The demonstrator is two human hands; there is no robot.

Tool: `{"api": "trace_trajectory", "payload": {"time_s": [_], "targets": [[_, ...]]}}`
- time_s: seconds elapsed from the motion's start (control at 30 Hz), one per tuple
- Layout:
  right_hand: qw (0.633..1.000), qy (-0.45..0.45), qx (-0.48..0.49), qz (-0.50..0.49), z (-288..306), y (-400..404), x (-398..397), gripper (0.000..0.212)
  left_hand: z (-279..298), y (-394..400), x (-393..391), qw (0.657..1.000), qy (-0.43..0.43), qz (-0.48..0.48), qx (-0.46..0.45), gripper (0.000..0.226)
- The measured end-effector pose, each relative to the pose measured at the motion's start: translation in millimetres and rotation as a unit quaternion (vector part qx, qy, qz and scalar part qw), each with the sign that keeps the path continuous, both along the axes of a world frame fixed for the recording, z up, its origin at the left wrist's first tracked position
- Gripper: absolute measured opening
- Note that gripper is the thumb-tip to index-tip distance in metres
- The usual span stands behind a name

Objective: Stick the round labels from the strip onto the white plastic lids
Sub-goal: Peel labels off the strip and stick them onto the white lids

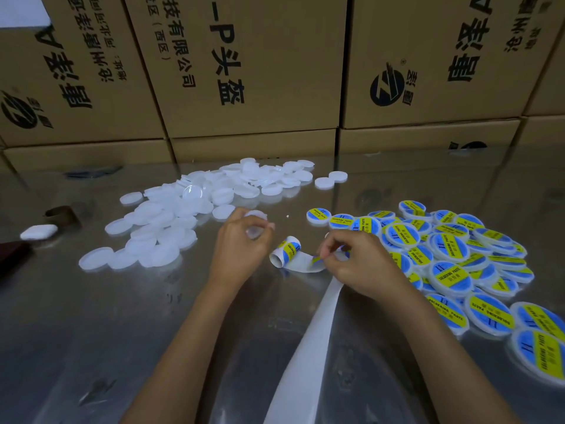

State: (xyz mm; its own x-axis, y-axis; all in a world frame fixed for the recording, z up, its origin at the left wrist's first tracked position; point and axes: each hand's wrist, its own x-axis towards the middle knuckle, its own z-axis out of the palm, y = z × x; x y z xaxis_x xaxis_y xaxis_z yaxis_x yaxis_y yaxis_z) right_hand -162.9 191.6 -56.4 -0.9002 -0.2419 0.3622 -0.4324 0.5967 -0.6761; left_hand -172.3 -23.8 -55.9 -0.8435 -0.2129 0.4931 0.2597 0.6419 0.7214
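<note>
My left hand (pixel 241 246) grips a plain white lid (pixel 256 224) above the table, fingers curled round it. My right hand (pixel 351 261) pinches a blue and yellow round label (pixel 318 259) at the strip's edge. The label strip (pixel 289 250) lies curled in a small roll between the hands, and its bare white backing (pixel 305 347) trails toward me. A heap of plain white lids (pixel 171 221) spreads at the left and back. A pile of labelled lids (pixel 452 255) lies on the right.
The table (pixel 91 332) is shiny metal. Stacked cardboard boxes (pixel 244 71) wall off the back edge. At the far left lie a small white case (pixel 38 231), a brown ring (pixel 62 214) and a dark object (pixel 12 255).
</note>
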Motion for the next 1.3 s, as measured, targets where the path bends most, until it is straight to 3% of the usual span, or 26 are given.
{"api": "trace_trajectory", "payload": {"time_s": [0.13, 0.2, 0.27, 0.4, 0.5, 0.6, 0.67, 0.77, 0.87, 1.0, 1.07, 1.2, 1.3], "targets": [[0.996, -0.065, 0.047, 0.037, 3, 2, 3, 0.007, -1, -11, -2, 0.998, -0.05, 0.012, -0.018, 0.015], [0.992, -0.098, 0.073, 0.015, 6, 3, 5, 0.022, -1, -11, -4, 0.995, -0.097, -0.011, -0.036, 0.006], [0.989, -0.112, 0.093, 0.001, 6, 2, 5, 0.028, -5, -8, -5, 0.987, -0.141, -0.047, -0.068, 0.014], [0.99, -0.11, 0.086, 0.0, 7, 1, 6, 0.019, -11, -3, -4, 0.976, -0.179, -0.067, -0.102, 0.028], [0.995, -0.1, -0.001, -0.003, 7, -2, 6, 0.013, -11, -3, -7, 0.98, -0.174, -0.067, -0.069, 0.019], [0.985, -0.111, -0.126, -0.037, 8, -3, 4, 0.012, -9, -3, -9, 0.979, -0.185, -0.081, 0.04, 0.018], [0.977, -0.14, -0.16, -0.034, 10, -2, 2, 0.011, -9, -4, -10, 0.97, -0.202, -0.087, 0.1, 0.024], [0.981, -0.146, -0.13, -0.002, 6, -3, 2, 0.009, -11, -6, -12, 0.969, -0.216, -0.084, 0.09, 0.036], [0.993, -0.093, -0.075, -0.007, -3, -10, 1, 0.005, -14, -5, -13, 0.967, -0.226, -0.075, 0.087, 0.041], [0.989, -0.14, -0.044, 0.024, -6, -12, -1, 0.034, -12, -3, -11, 0.961, -0.238, -0.067, 0.127, 0.039], [0.982, -0.173, -0.061, 0.041, -7, -13, -1, 0.041, -12, -2, -10, 0.959, -0.239, -0.065, 0.135, 0.039], [0.958, -0.246, -0.143, 0.038, -2, -17, 0, 0.026, -10, 5, -6, 0.962, -0.226, -0.083, 0.133, 0.044], [0.948, -0.269, -0.171, -0.02, 1, -21, -1, 0.043, -7, 14, -1, 0.964, -0.194, -0.125, 0.135, 0.043]]}}
